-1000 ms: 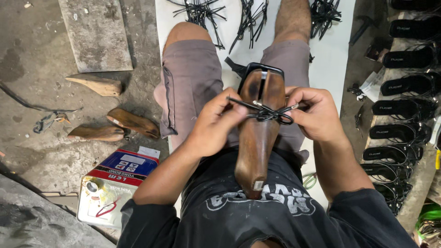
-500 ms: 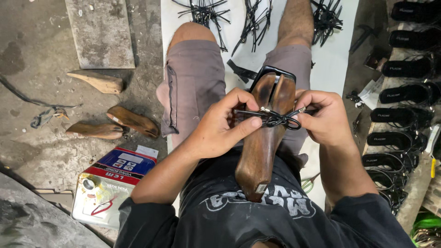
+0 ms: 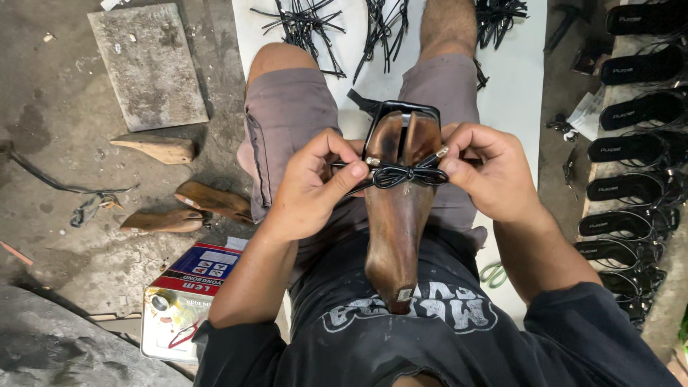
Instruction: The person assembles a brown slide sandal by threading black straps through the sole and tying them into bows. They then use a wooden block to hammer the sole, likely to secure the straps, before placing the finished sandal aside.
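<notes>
Since a second ago both hands have shifted slightly up the brown wooden shoe last point(image 3: 398, 215), and the thin black cord bow point(image 3: 405, 174) now sits drawn tighter and flatter across it, which suggests the knot is nearly set rather than loose. That last lies along the person's lap, its heel end resting against the dark printed shirt and its toe end pointing away, where a black sandal sole point(image 3: 401, 109) is fitted under it, between the knees in grey shorts point(image 3: 290, 122). Beneath the legs a white sheet point(image 3: 516, 107) is spread over the grey concrete floor point(image 3: 57, 143), and bunches of black straps point(image 3: 304, 21) lie along the sheet's far edge. Beside the sheet's right edge a row of finished black sandals point(image 3: 631, 100) runs along the floor. On the floor to the left lie a grey stone slab point(image 3: 147, 64), three spare wooden lasts point(image 3: 161, 149), and, nearer the person, a flat adhesive tin point(image 3: 179, 301) in red, white and blue. The left hand point(image 3: 312, 183) pinches one end of the cord at its small metal tip, thumb and forefinger closed on it. The right hand point(image 3: 487, 172) grips the opposite end in the same way, pulling it outward across the last.
</notes>
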